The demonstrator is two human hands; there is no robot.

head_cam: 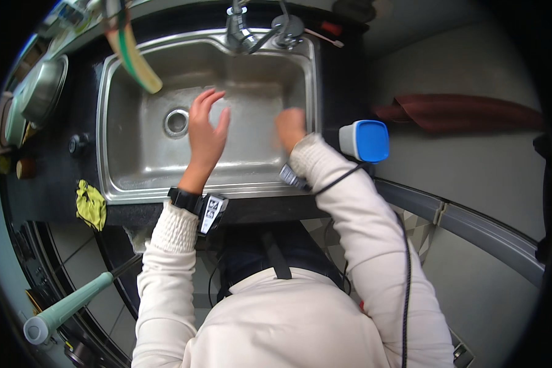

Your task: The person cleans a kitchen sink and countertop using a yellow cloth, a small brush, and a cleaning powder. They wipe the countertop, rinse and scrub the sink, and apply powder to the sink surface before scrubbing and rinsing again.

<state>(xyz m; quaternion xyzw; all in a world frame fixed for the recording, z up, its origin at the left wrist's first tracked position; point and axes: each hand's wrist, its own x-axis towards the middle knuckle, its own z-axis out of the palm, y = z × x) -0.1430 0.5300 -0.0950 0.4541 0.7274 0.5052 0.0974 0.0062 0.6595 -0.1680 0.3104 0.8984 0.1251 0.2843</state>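
Observation:
A stainless steel sink [253, 156] with a round drain [176, 123] lies below my two hands. Over the basin, just right of the drain, my left hand [207, 131] has its fingers spread and slightly curled, with nothing in it. My right hand [290, 126] is near the right wall of the basin, blurred, its fingers curled; whether it holds anything cannot be made out. A chrome faucet [241, 32] stands at the sink's back edge. To the right of my right wrist sits a white plastic container with a blue lid [372, 140].
A yellow-green cloth [91, 205] lies by the sink's front left corner. Metal bowls [43, 89] stand at the left. A green-striped object [133, 60] hangs over the back left. A green handle [69, 301] juts out lower left; a dark red cloth [464, 112] is at right.

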